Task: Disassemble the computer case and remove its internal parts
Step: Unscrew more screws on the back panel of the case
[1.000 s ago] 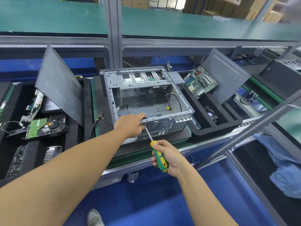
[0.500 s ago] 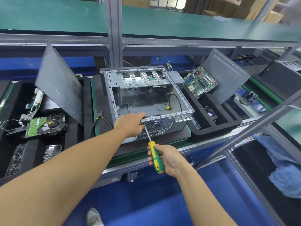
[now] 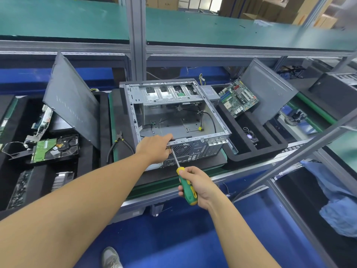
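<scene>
Left hand grips near rail of open grey metal computer case. Right hand, just nearer body, wraps green-and-yellow-handled screwdriver, tip hidden under left hand. Best: keep shaft in line with screw, press firmly.

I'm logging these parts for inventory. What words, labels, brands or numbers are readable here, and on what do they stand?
None reads with certainty.
Left side panel: faint row of lettering, too dim to read.
Power supply label: blurred.
Motherboard: markings too small.
Hard drive board: markings too small.
Screwdriver grip: no print legible.
</scene>
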Demonstrator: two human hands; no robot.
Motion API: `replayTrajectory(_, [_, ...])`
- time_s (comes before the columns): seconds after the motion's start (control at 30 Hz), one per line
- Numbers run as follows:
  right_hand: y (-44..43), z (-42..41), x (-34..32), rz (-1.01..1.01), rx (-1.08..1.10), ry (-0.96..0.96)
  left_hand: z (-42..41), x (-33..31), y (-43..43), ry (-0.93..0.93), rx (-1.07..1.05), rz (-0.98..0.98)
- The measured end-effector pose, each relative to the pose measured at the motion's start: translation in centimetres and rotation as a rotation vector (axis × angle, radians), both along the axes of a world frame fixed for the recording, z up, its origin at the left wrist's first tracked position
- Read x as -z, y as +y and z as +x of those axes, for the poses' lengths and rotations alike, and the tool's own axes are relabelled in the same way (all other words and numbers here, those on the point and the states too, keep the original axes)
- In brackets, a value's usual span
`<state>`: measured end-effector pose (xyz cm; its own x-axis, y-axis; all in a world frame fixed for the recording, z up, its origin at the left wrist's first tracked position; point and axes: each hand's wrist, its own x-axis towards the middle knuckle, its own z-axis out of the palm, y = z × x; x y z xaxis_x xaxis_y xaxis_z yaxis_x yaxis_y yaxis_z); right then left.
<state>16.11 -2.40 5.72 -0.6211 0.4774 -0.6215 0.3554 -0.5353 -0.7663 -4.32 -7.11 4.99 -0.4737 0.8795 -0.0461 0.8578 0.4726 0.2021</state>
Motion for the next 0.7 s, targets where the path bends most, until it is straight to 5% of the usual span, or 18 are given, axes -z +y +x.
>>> replayTrajectory(0.27, [0.15,-0.36,-0.24,-0.145,-0.049,-0.021,0.01,-0.10,0.06,-0.021,-0.003,0.000])
replayTrajectory(0.7, [-0.18,-0.04,-0.72,-0.019,-0.026,0.024,-0.03,-0.12,-0.05,-0.045,-0.002,0.035])
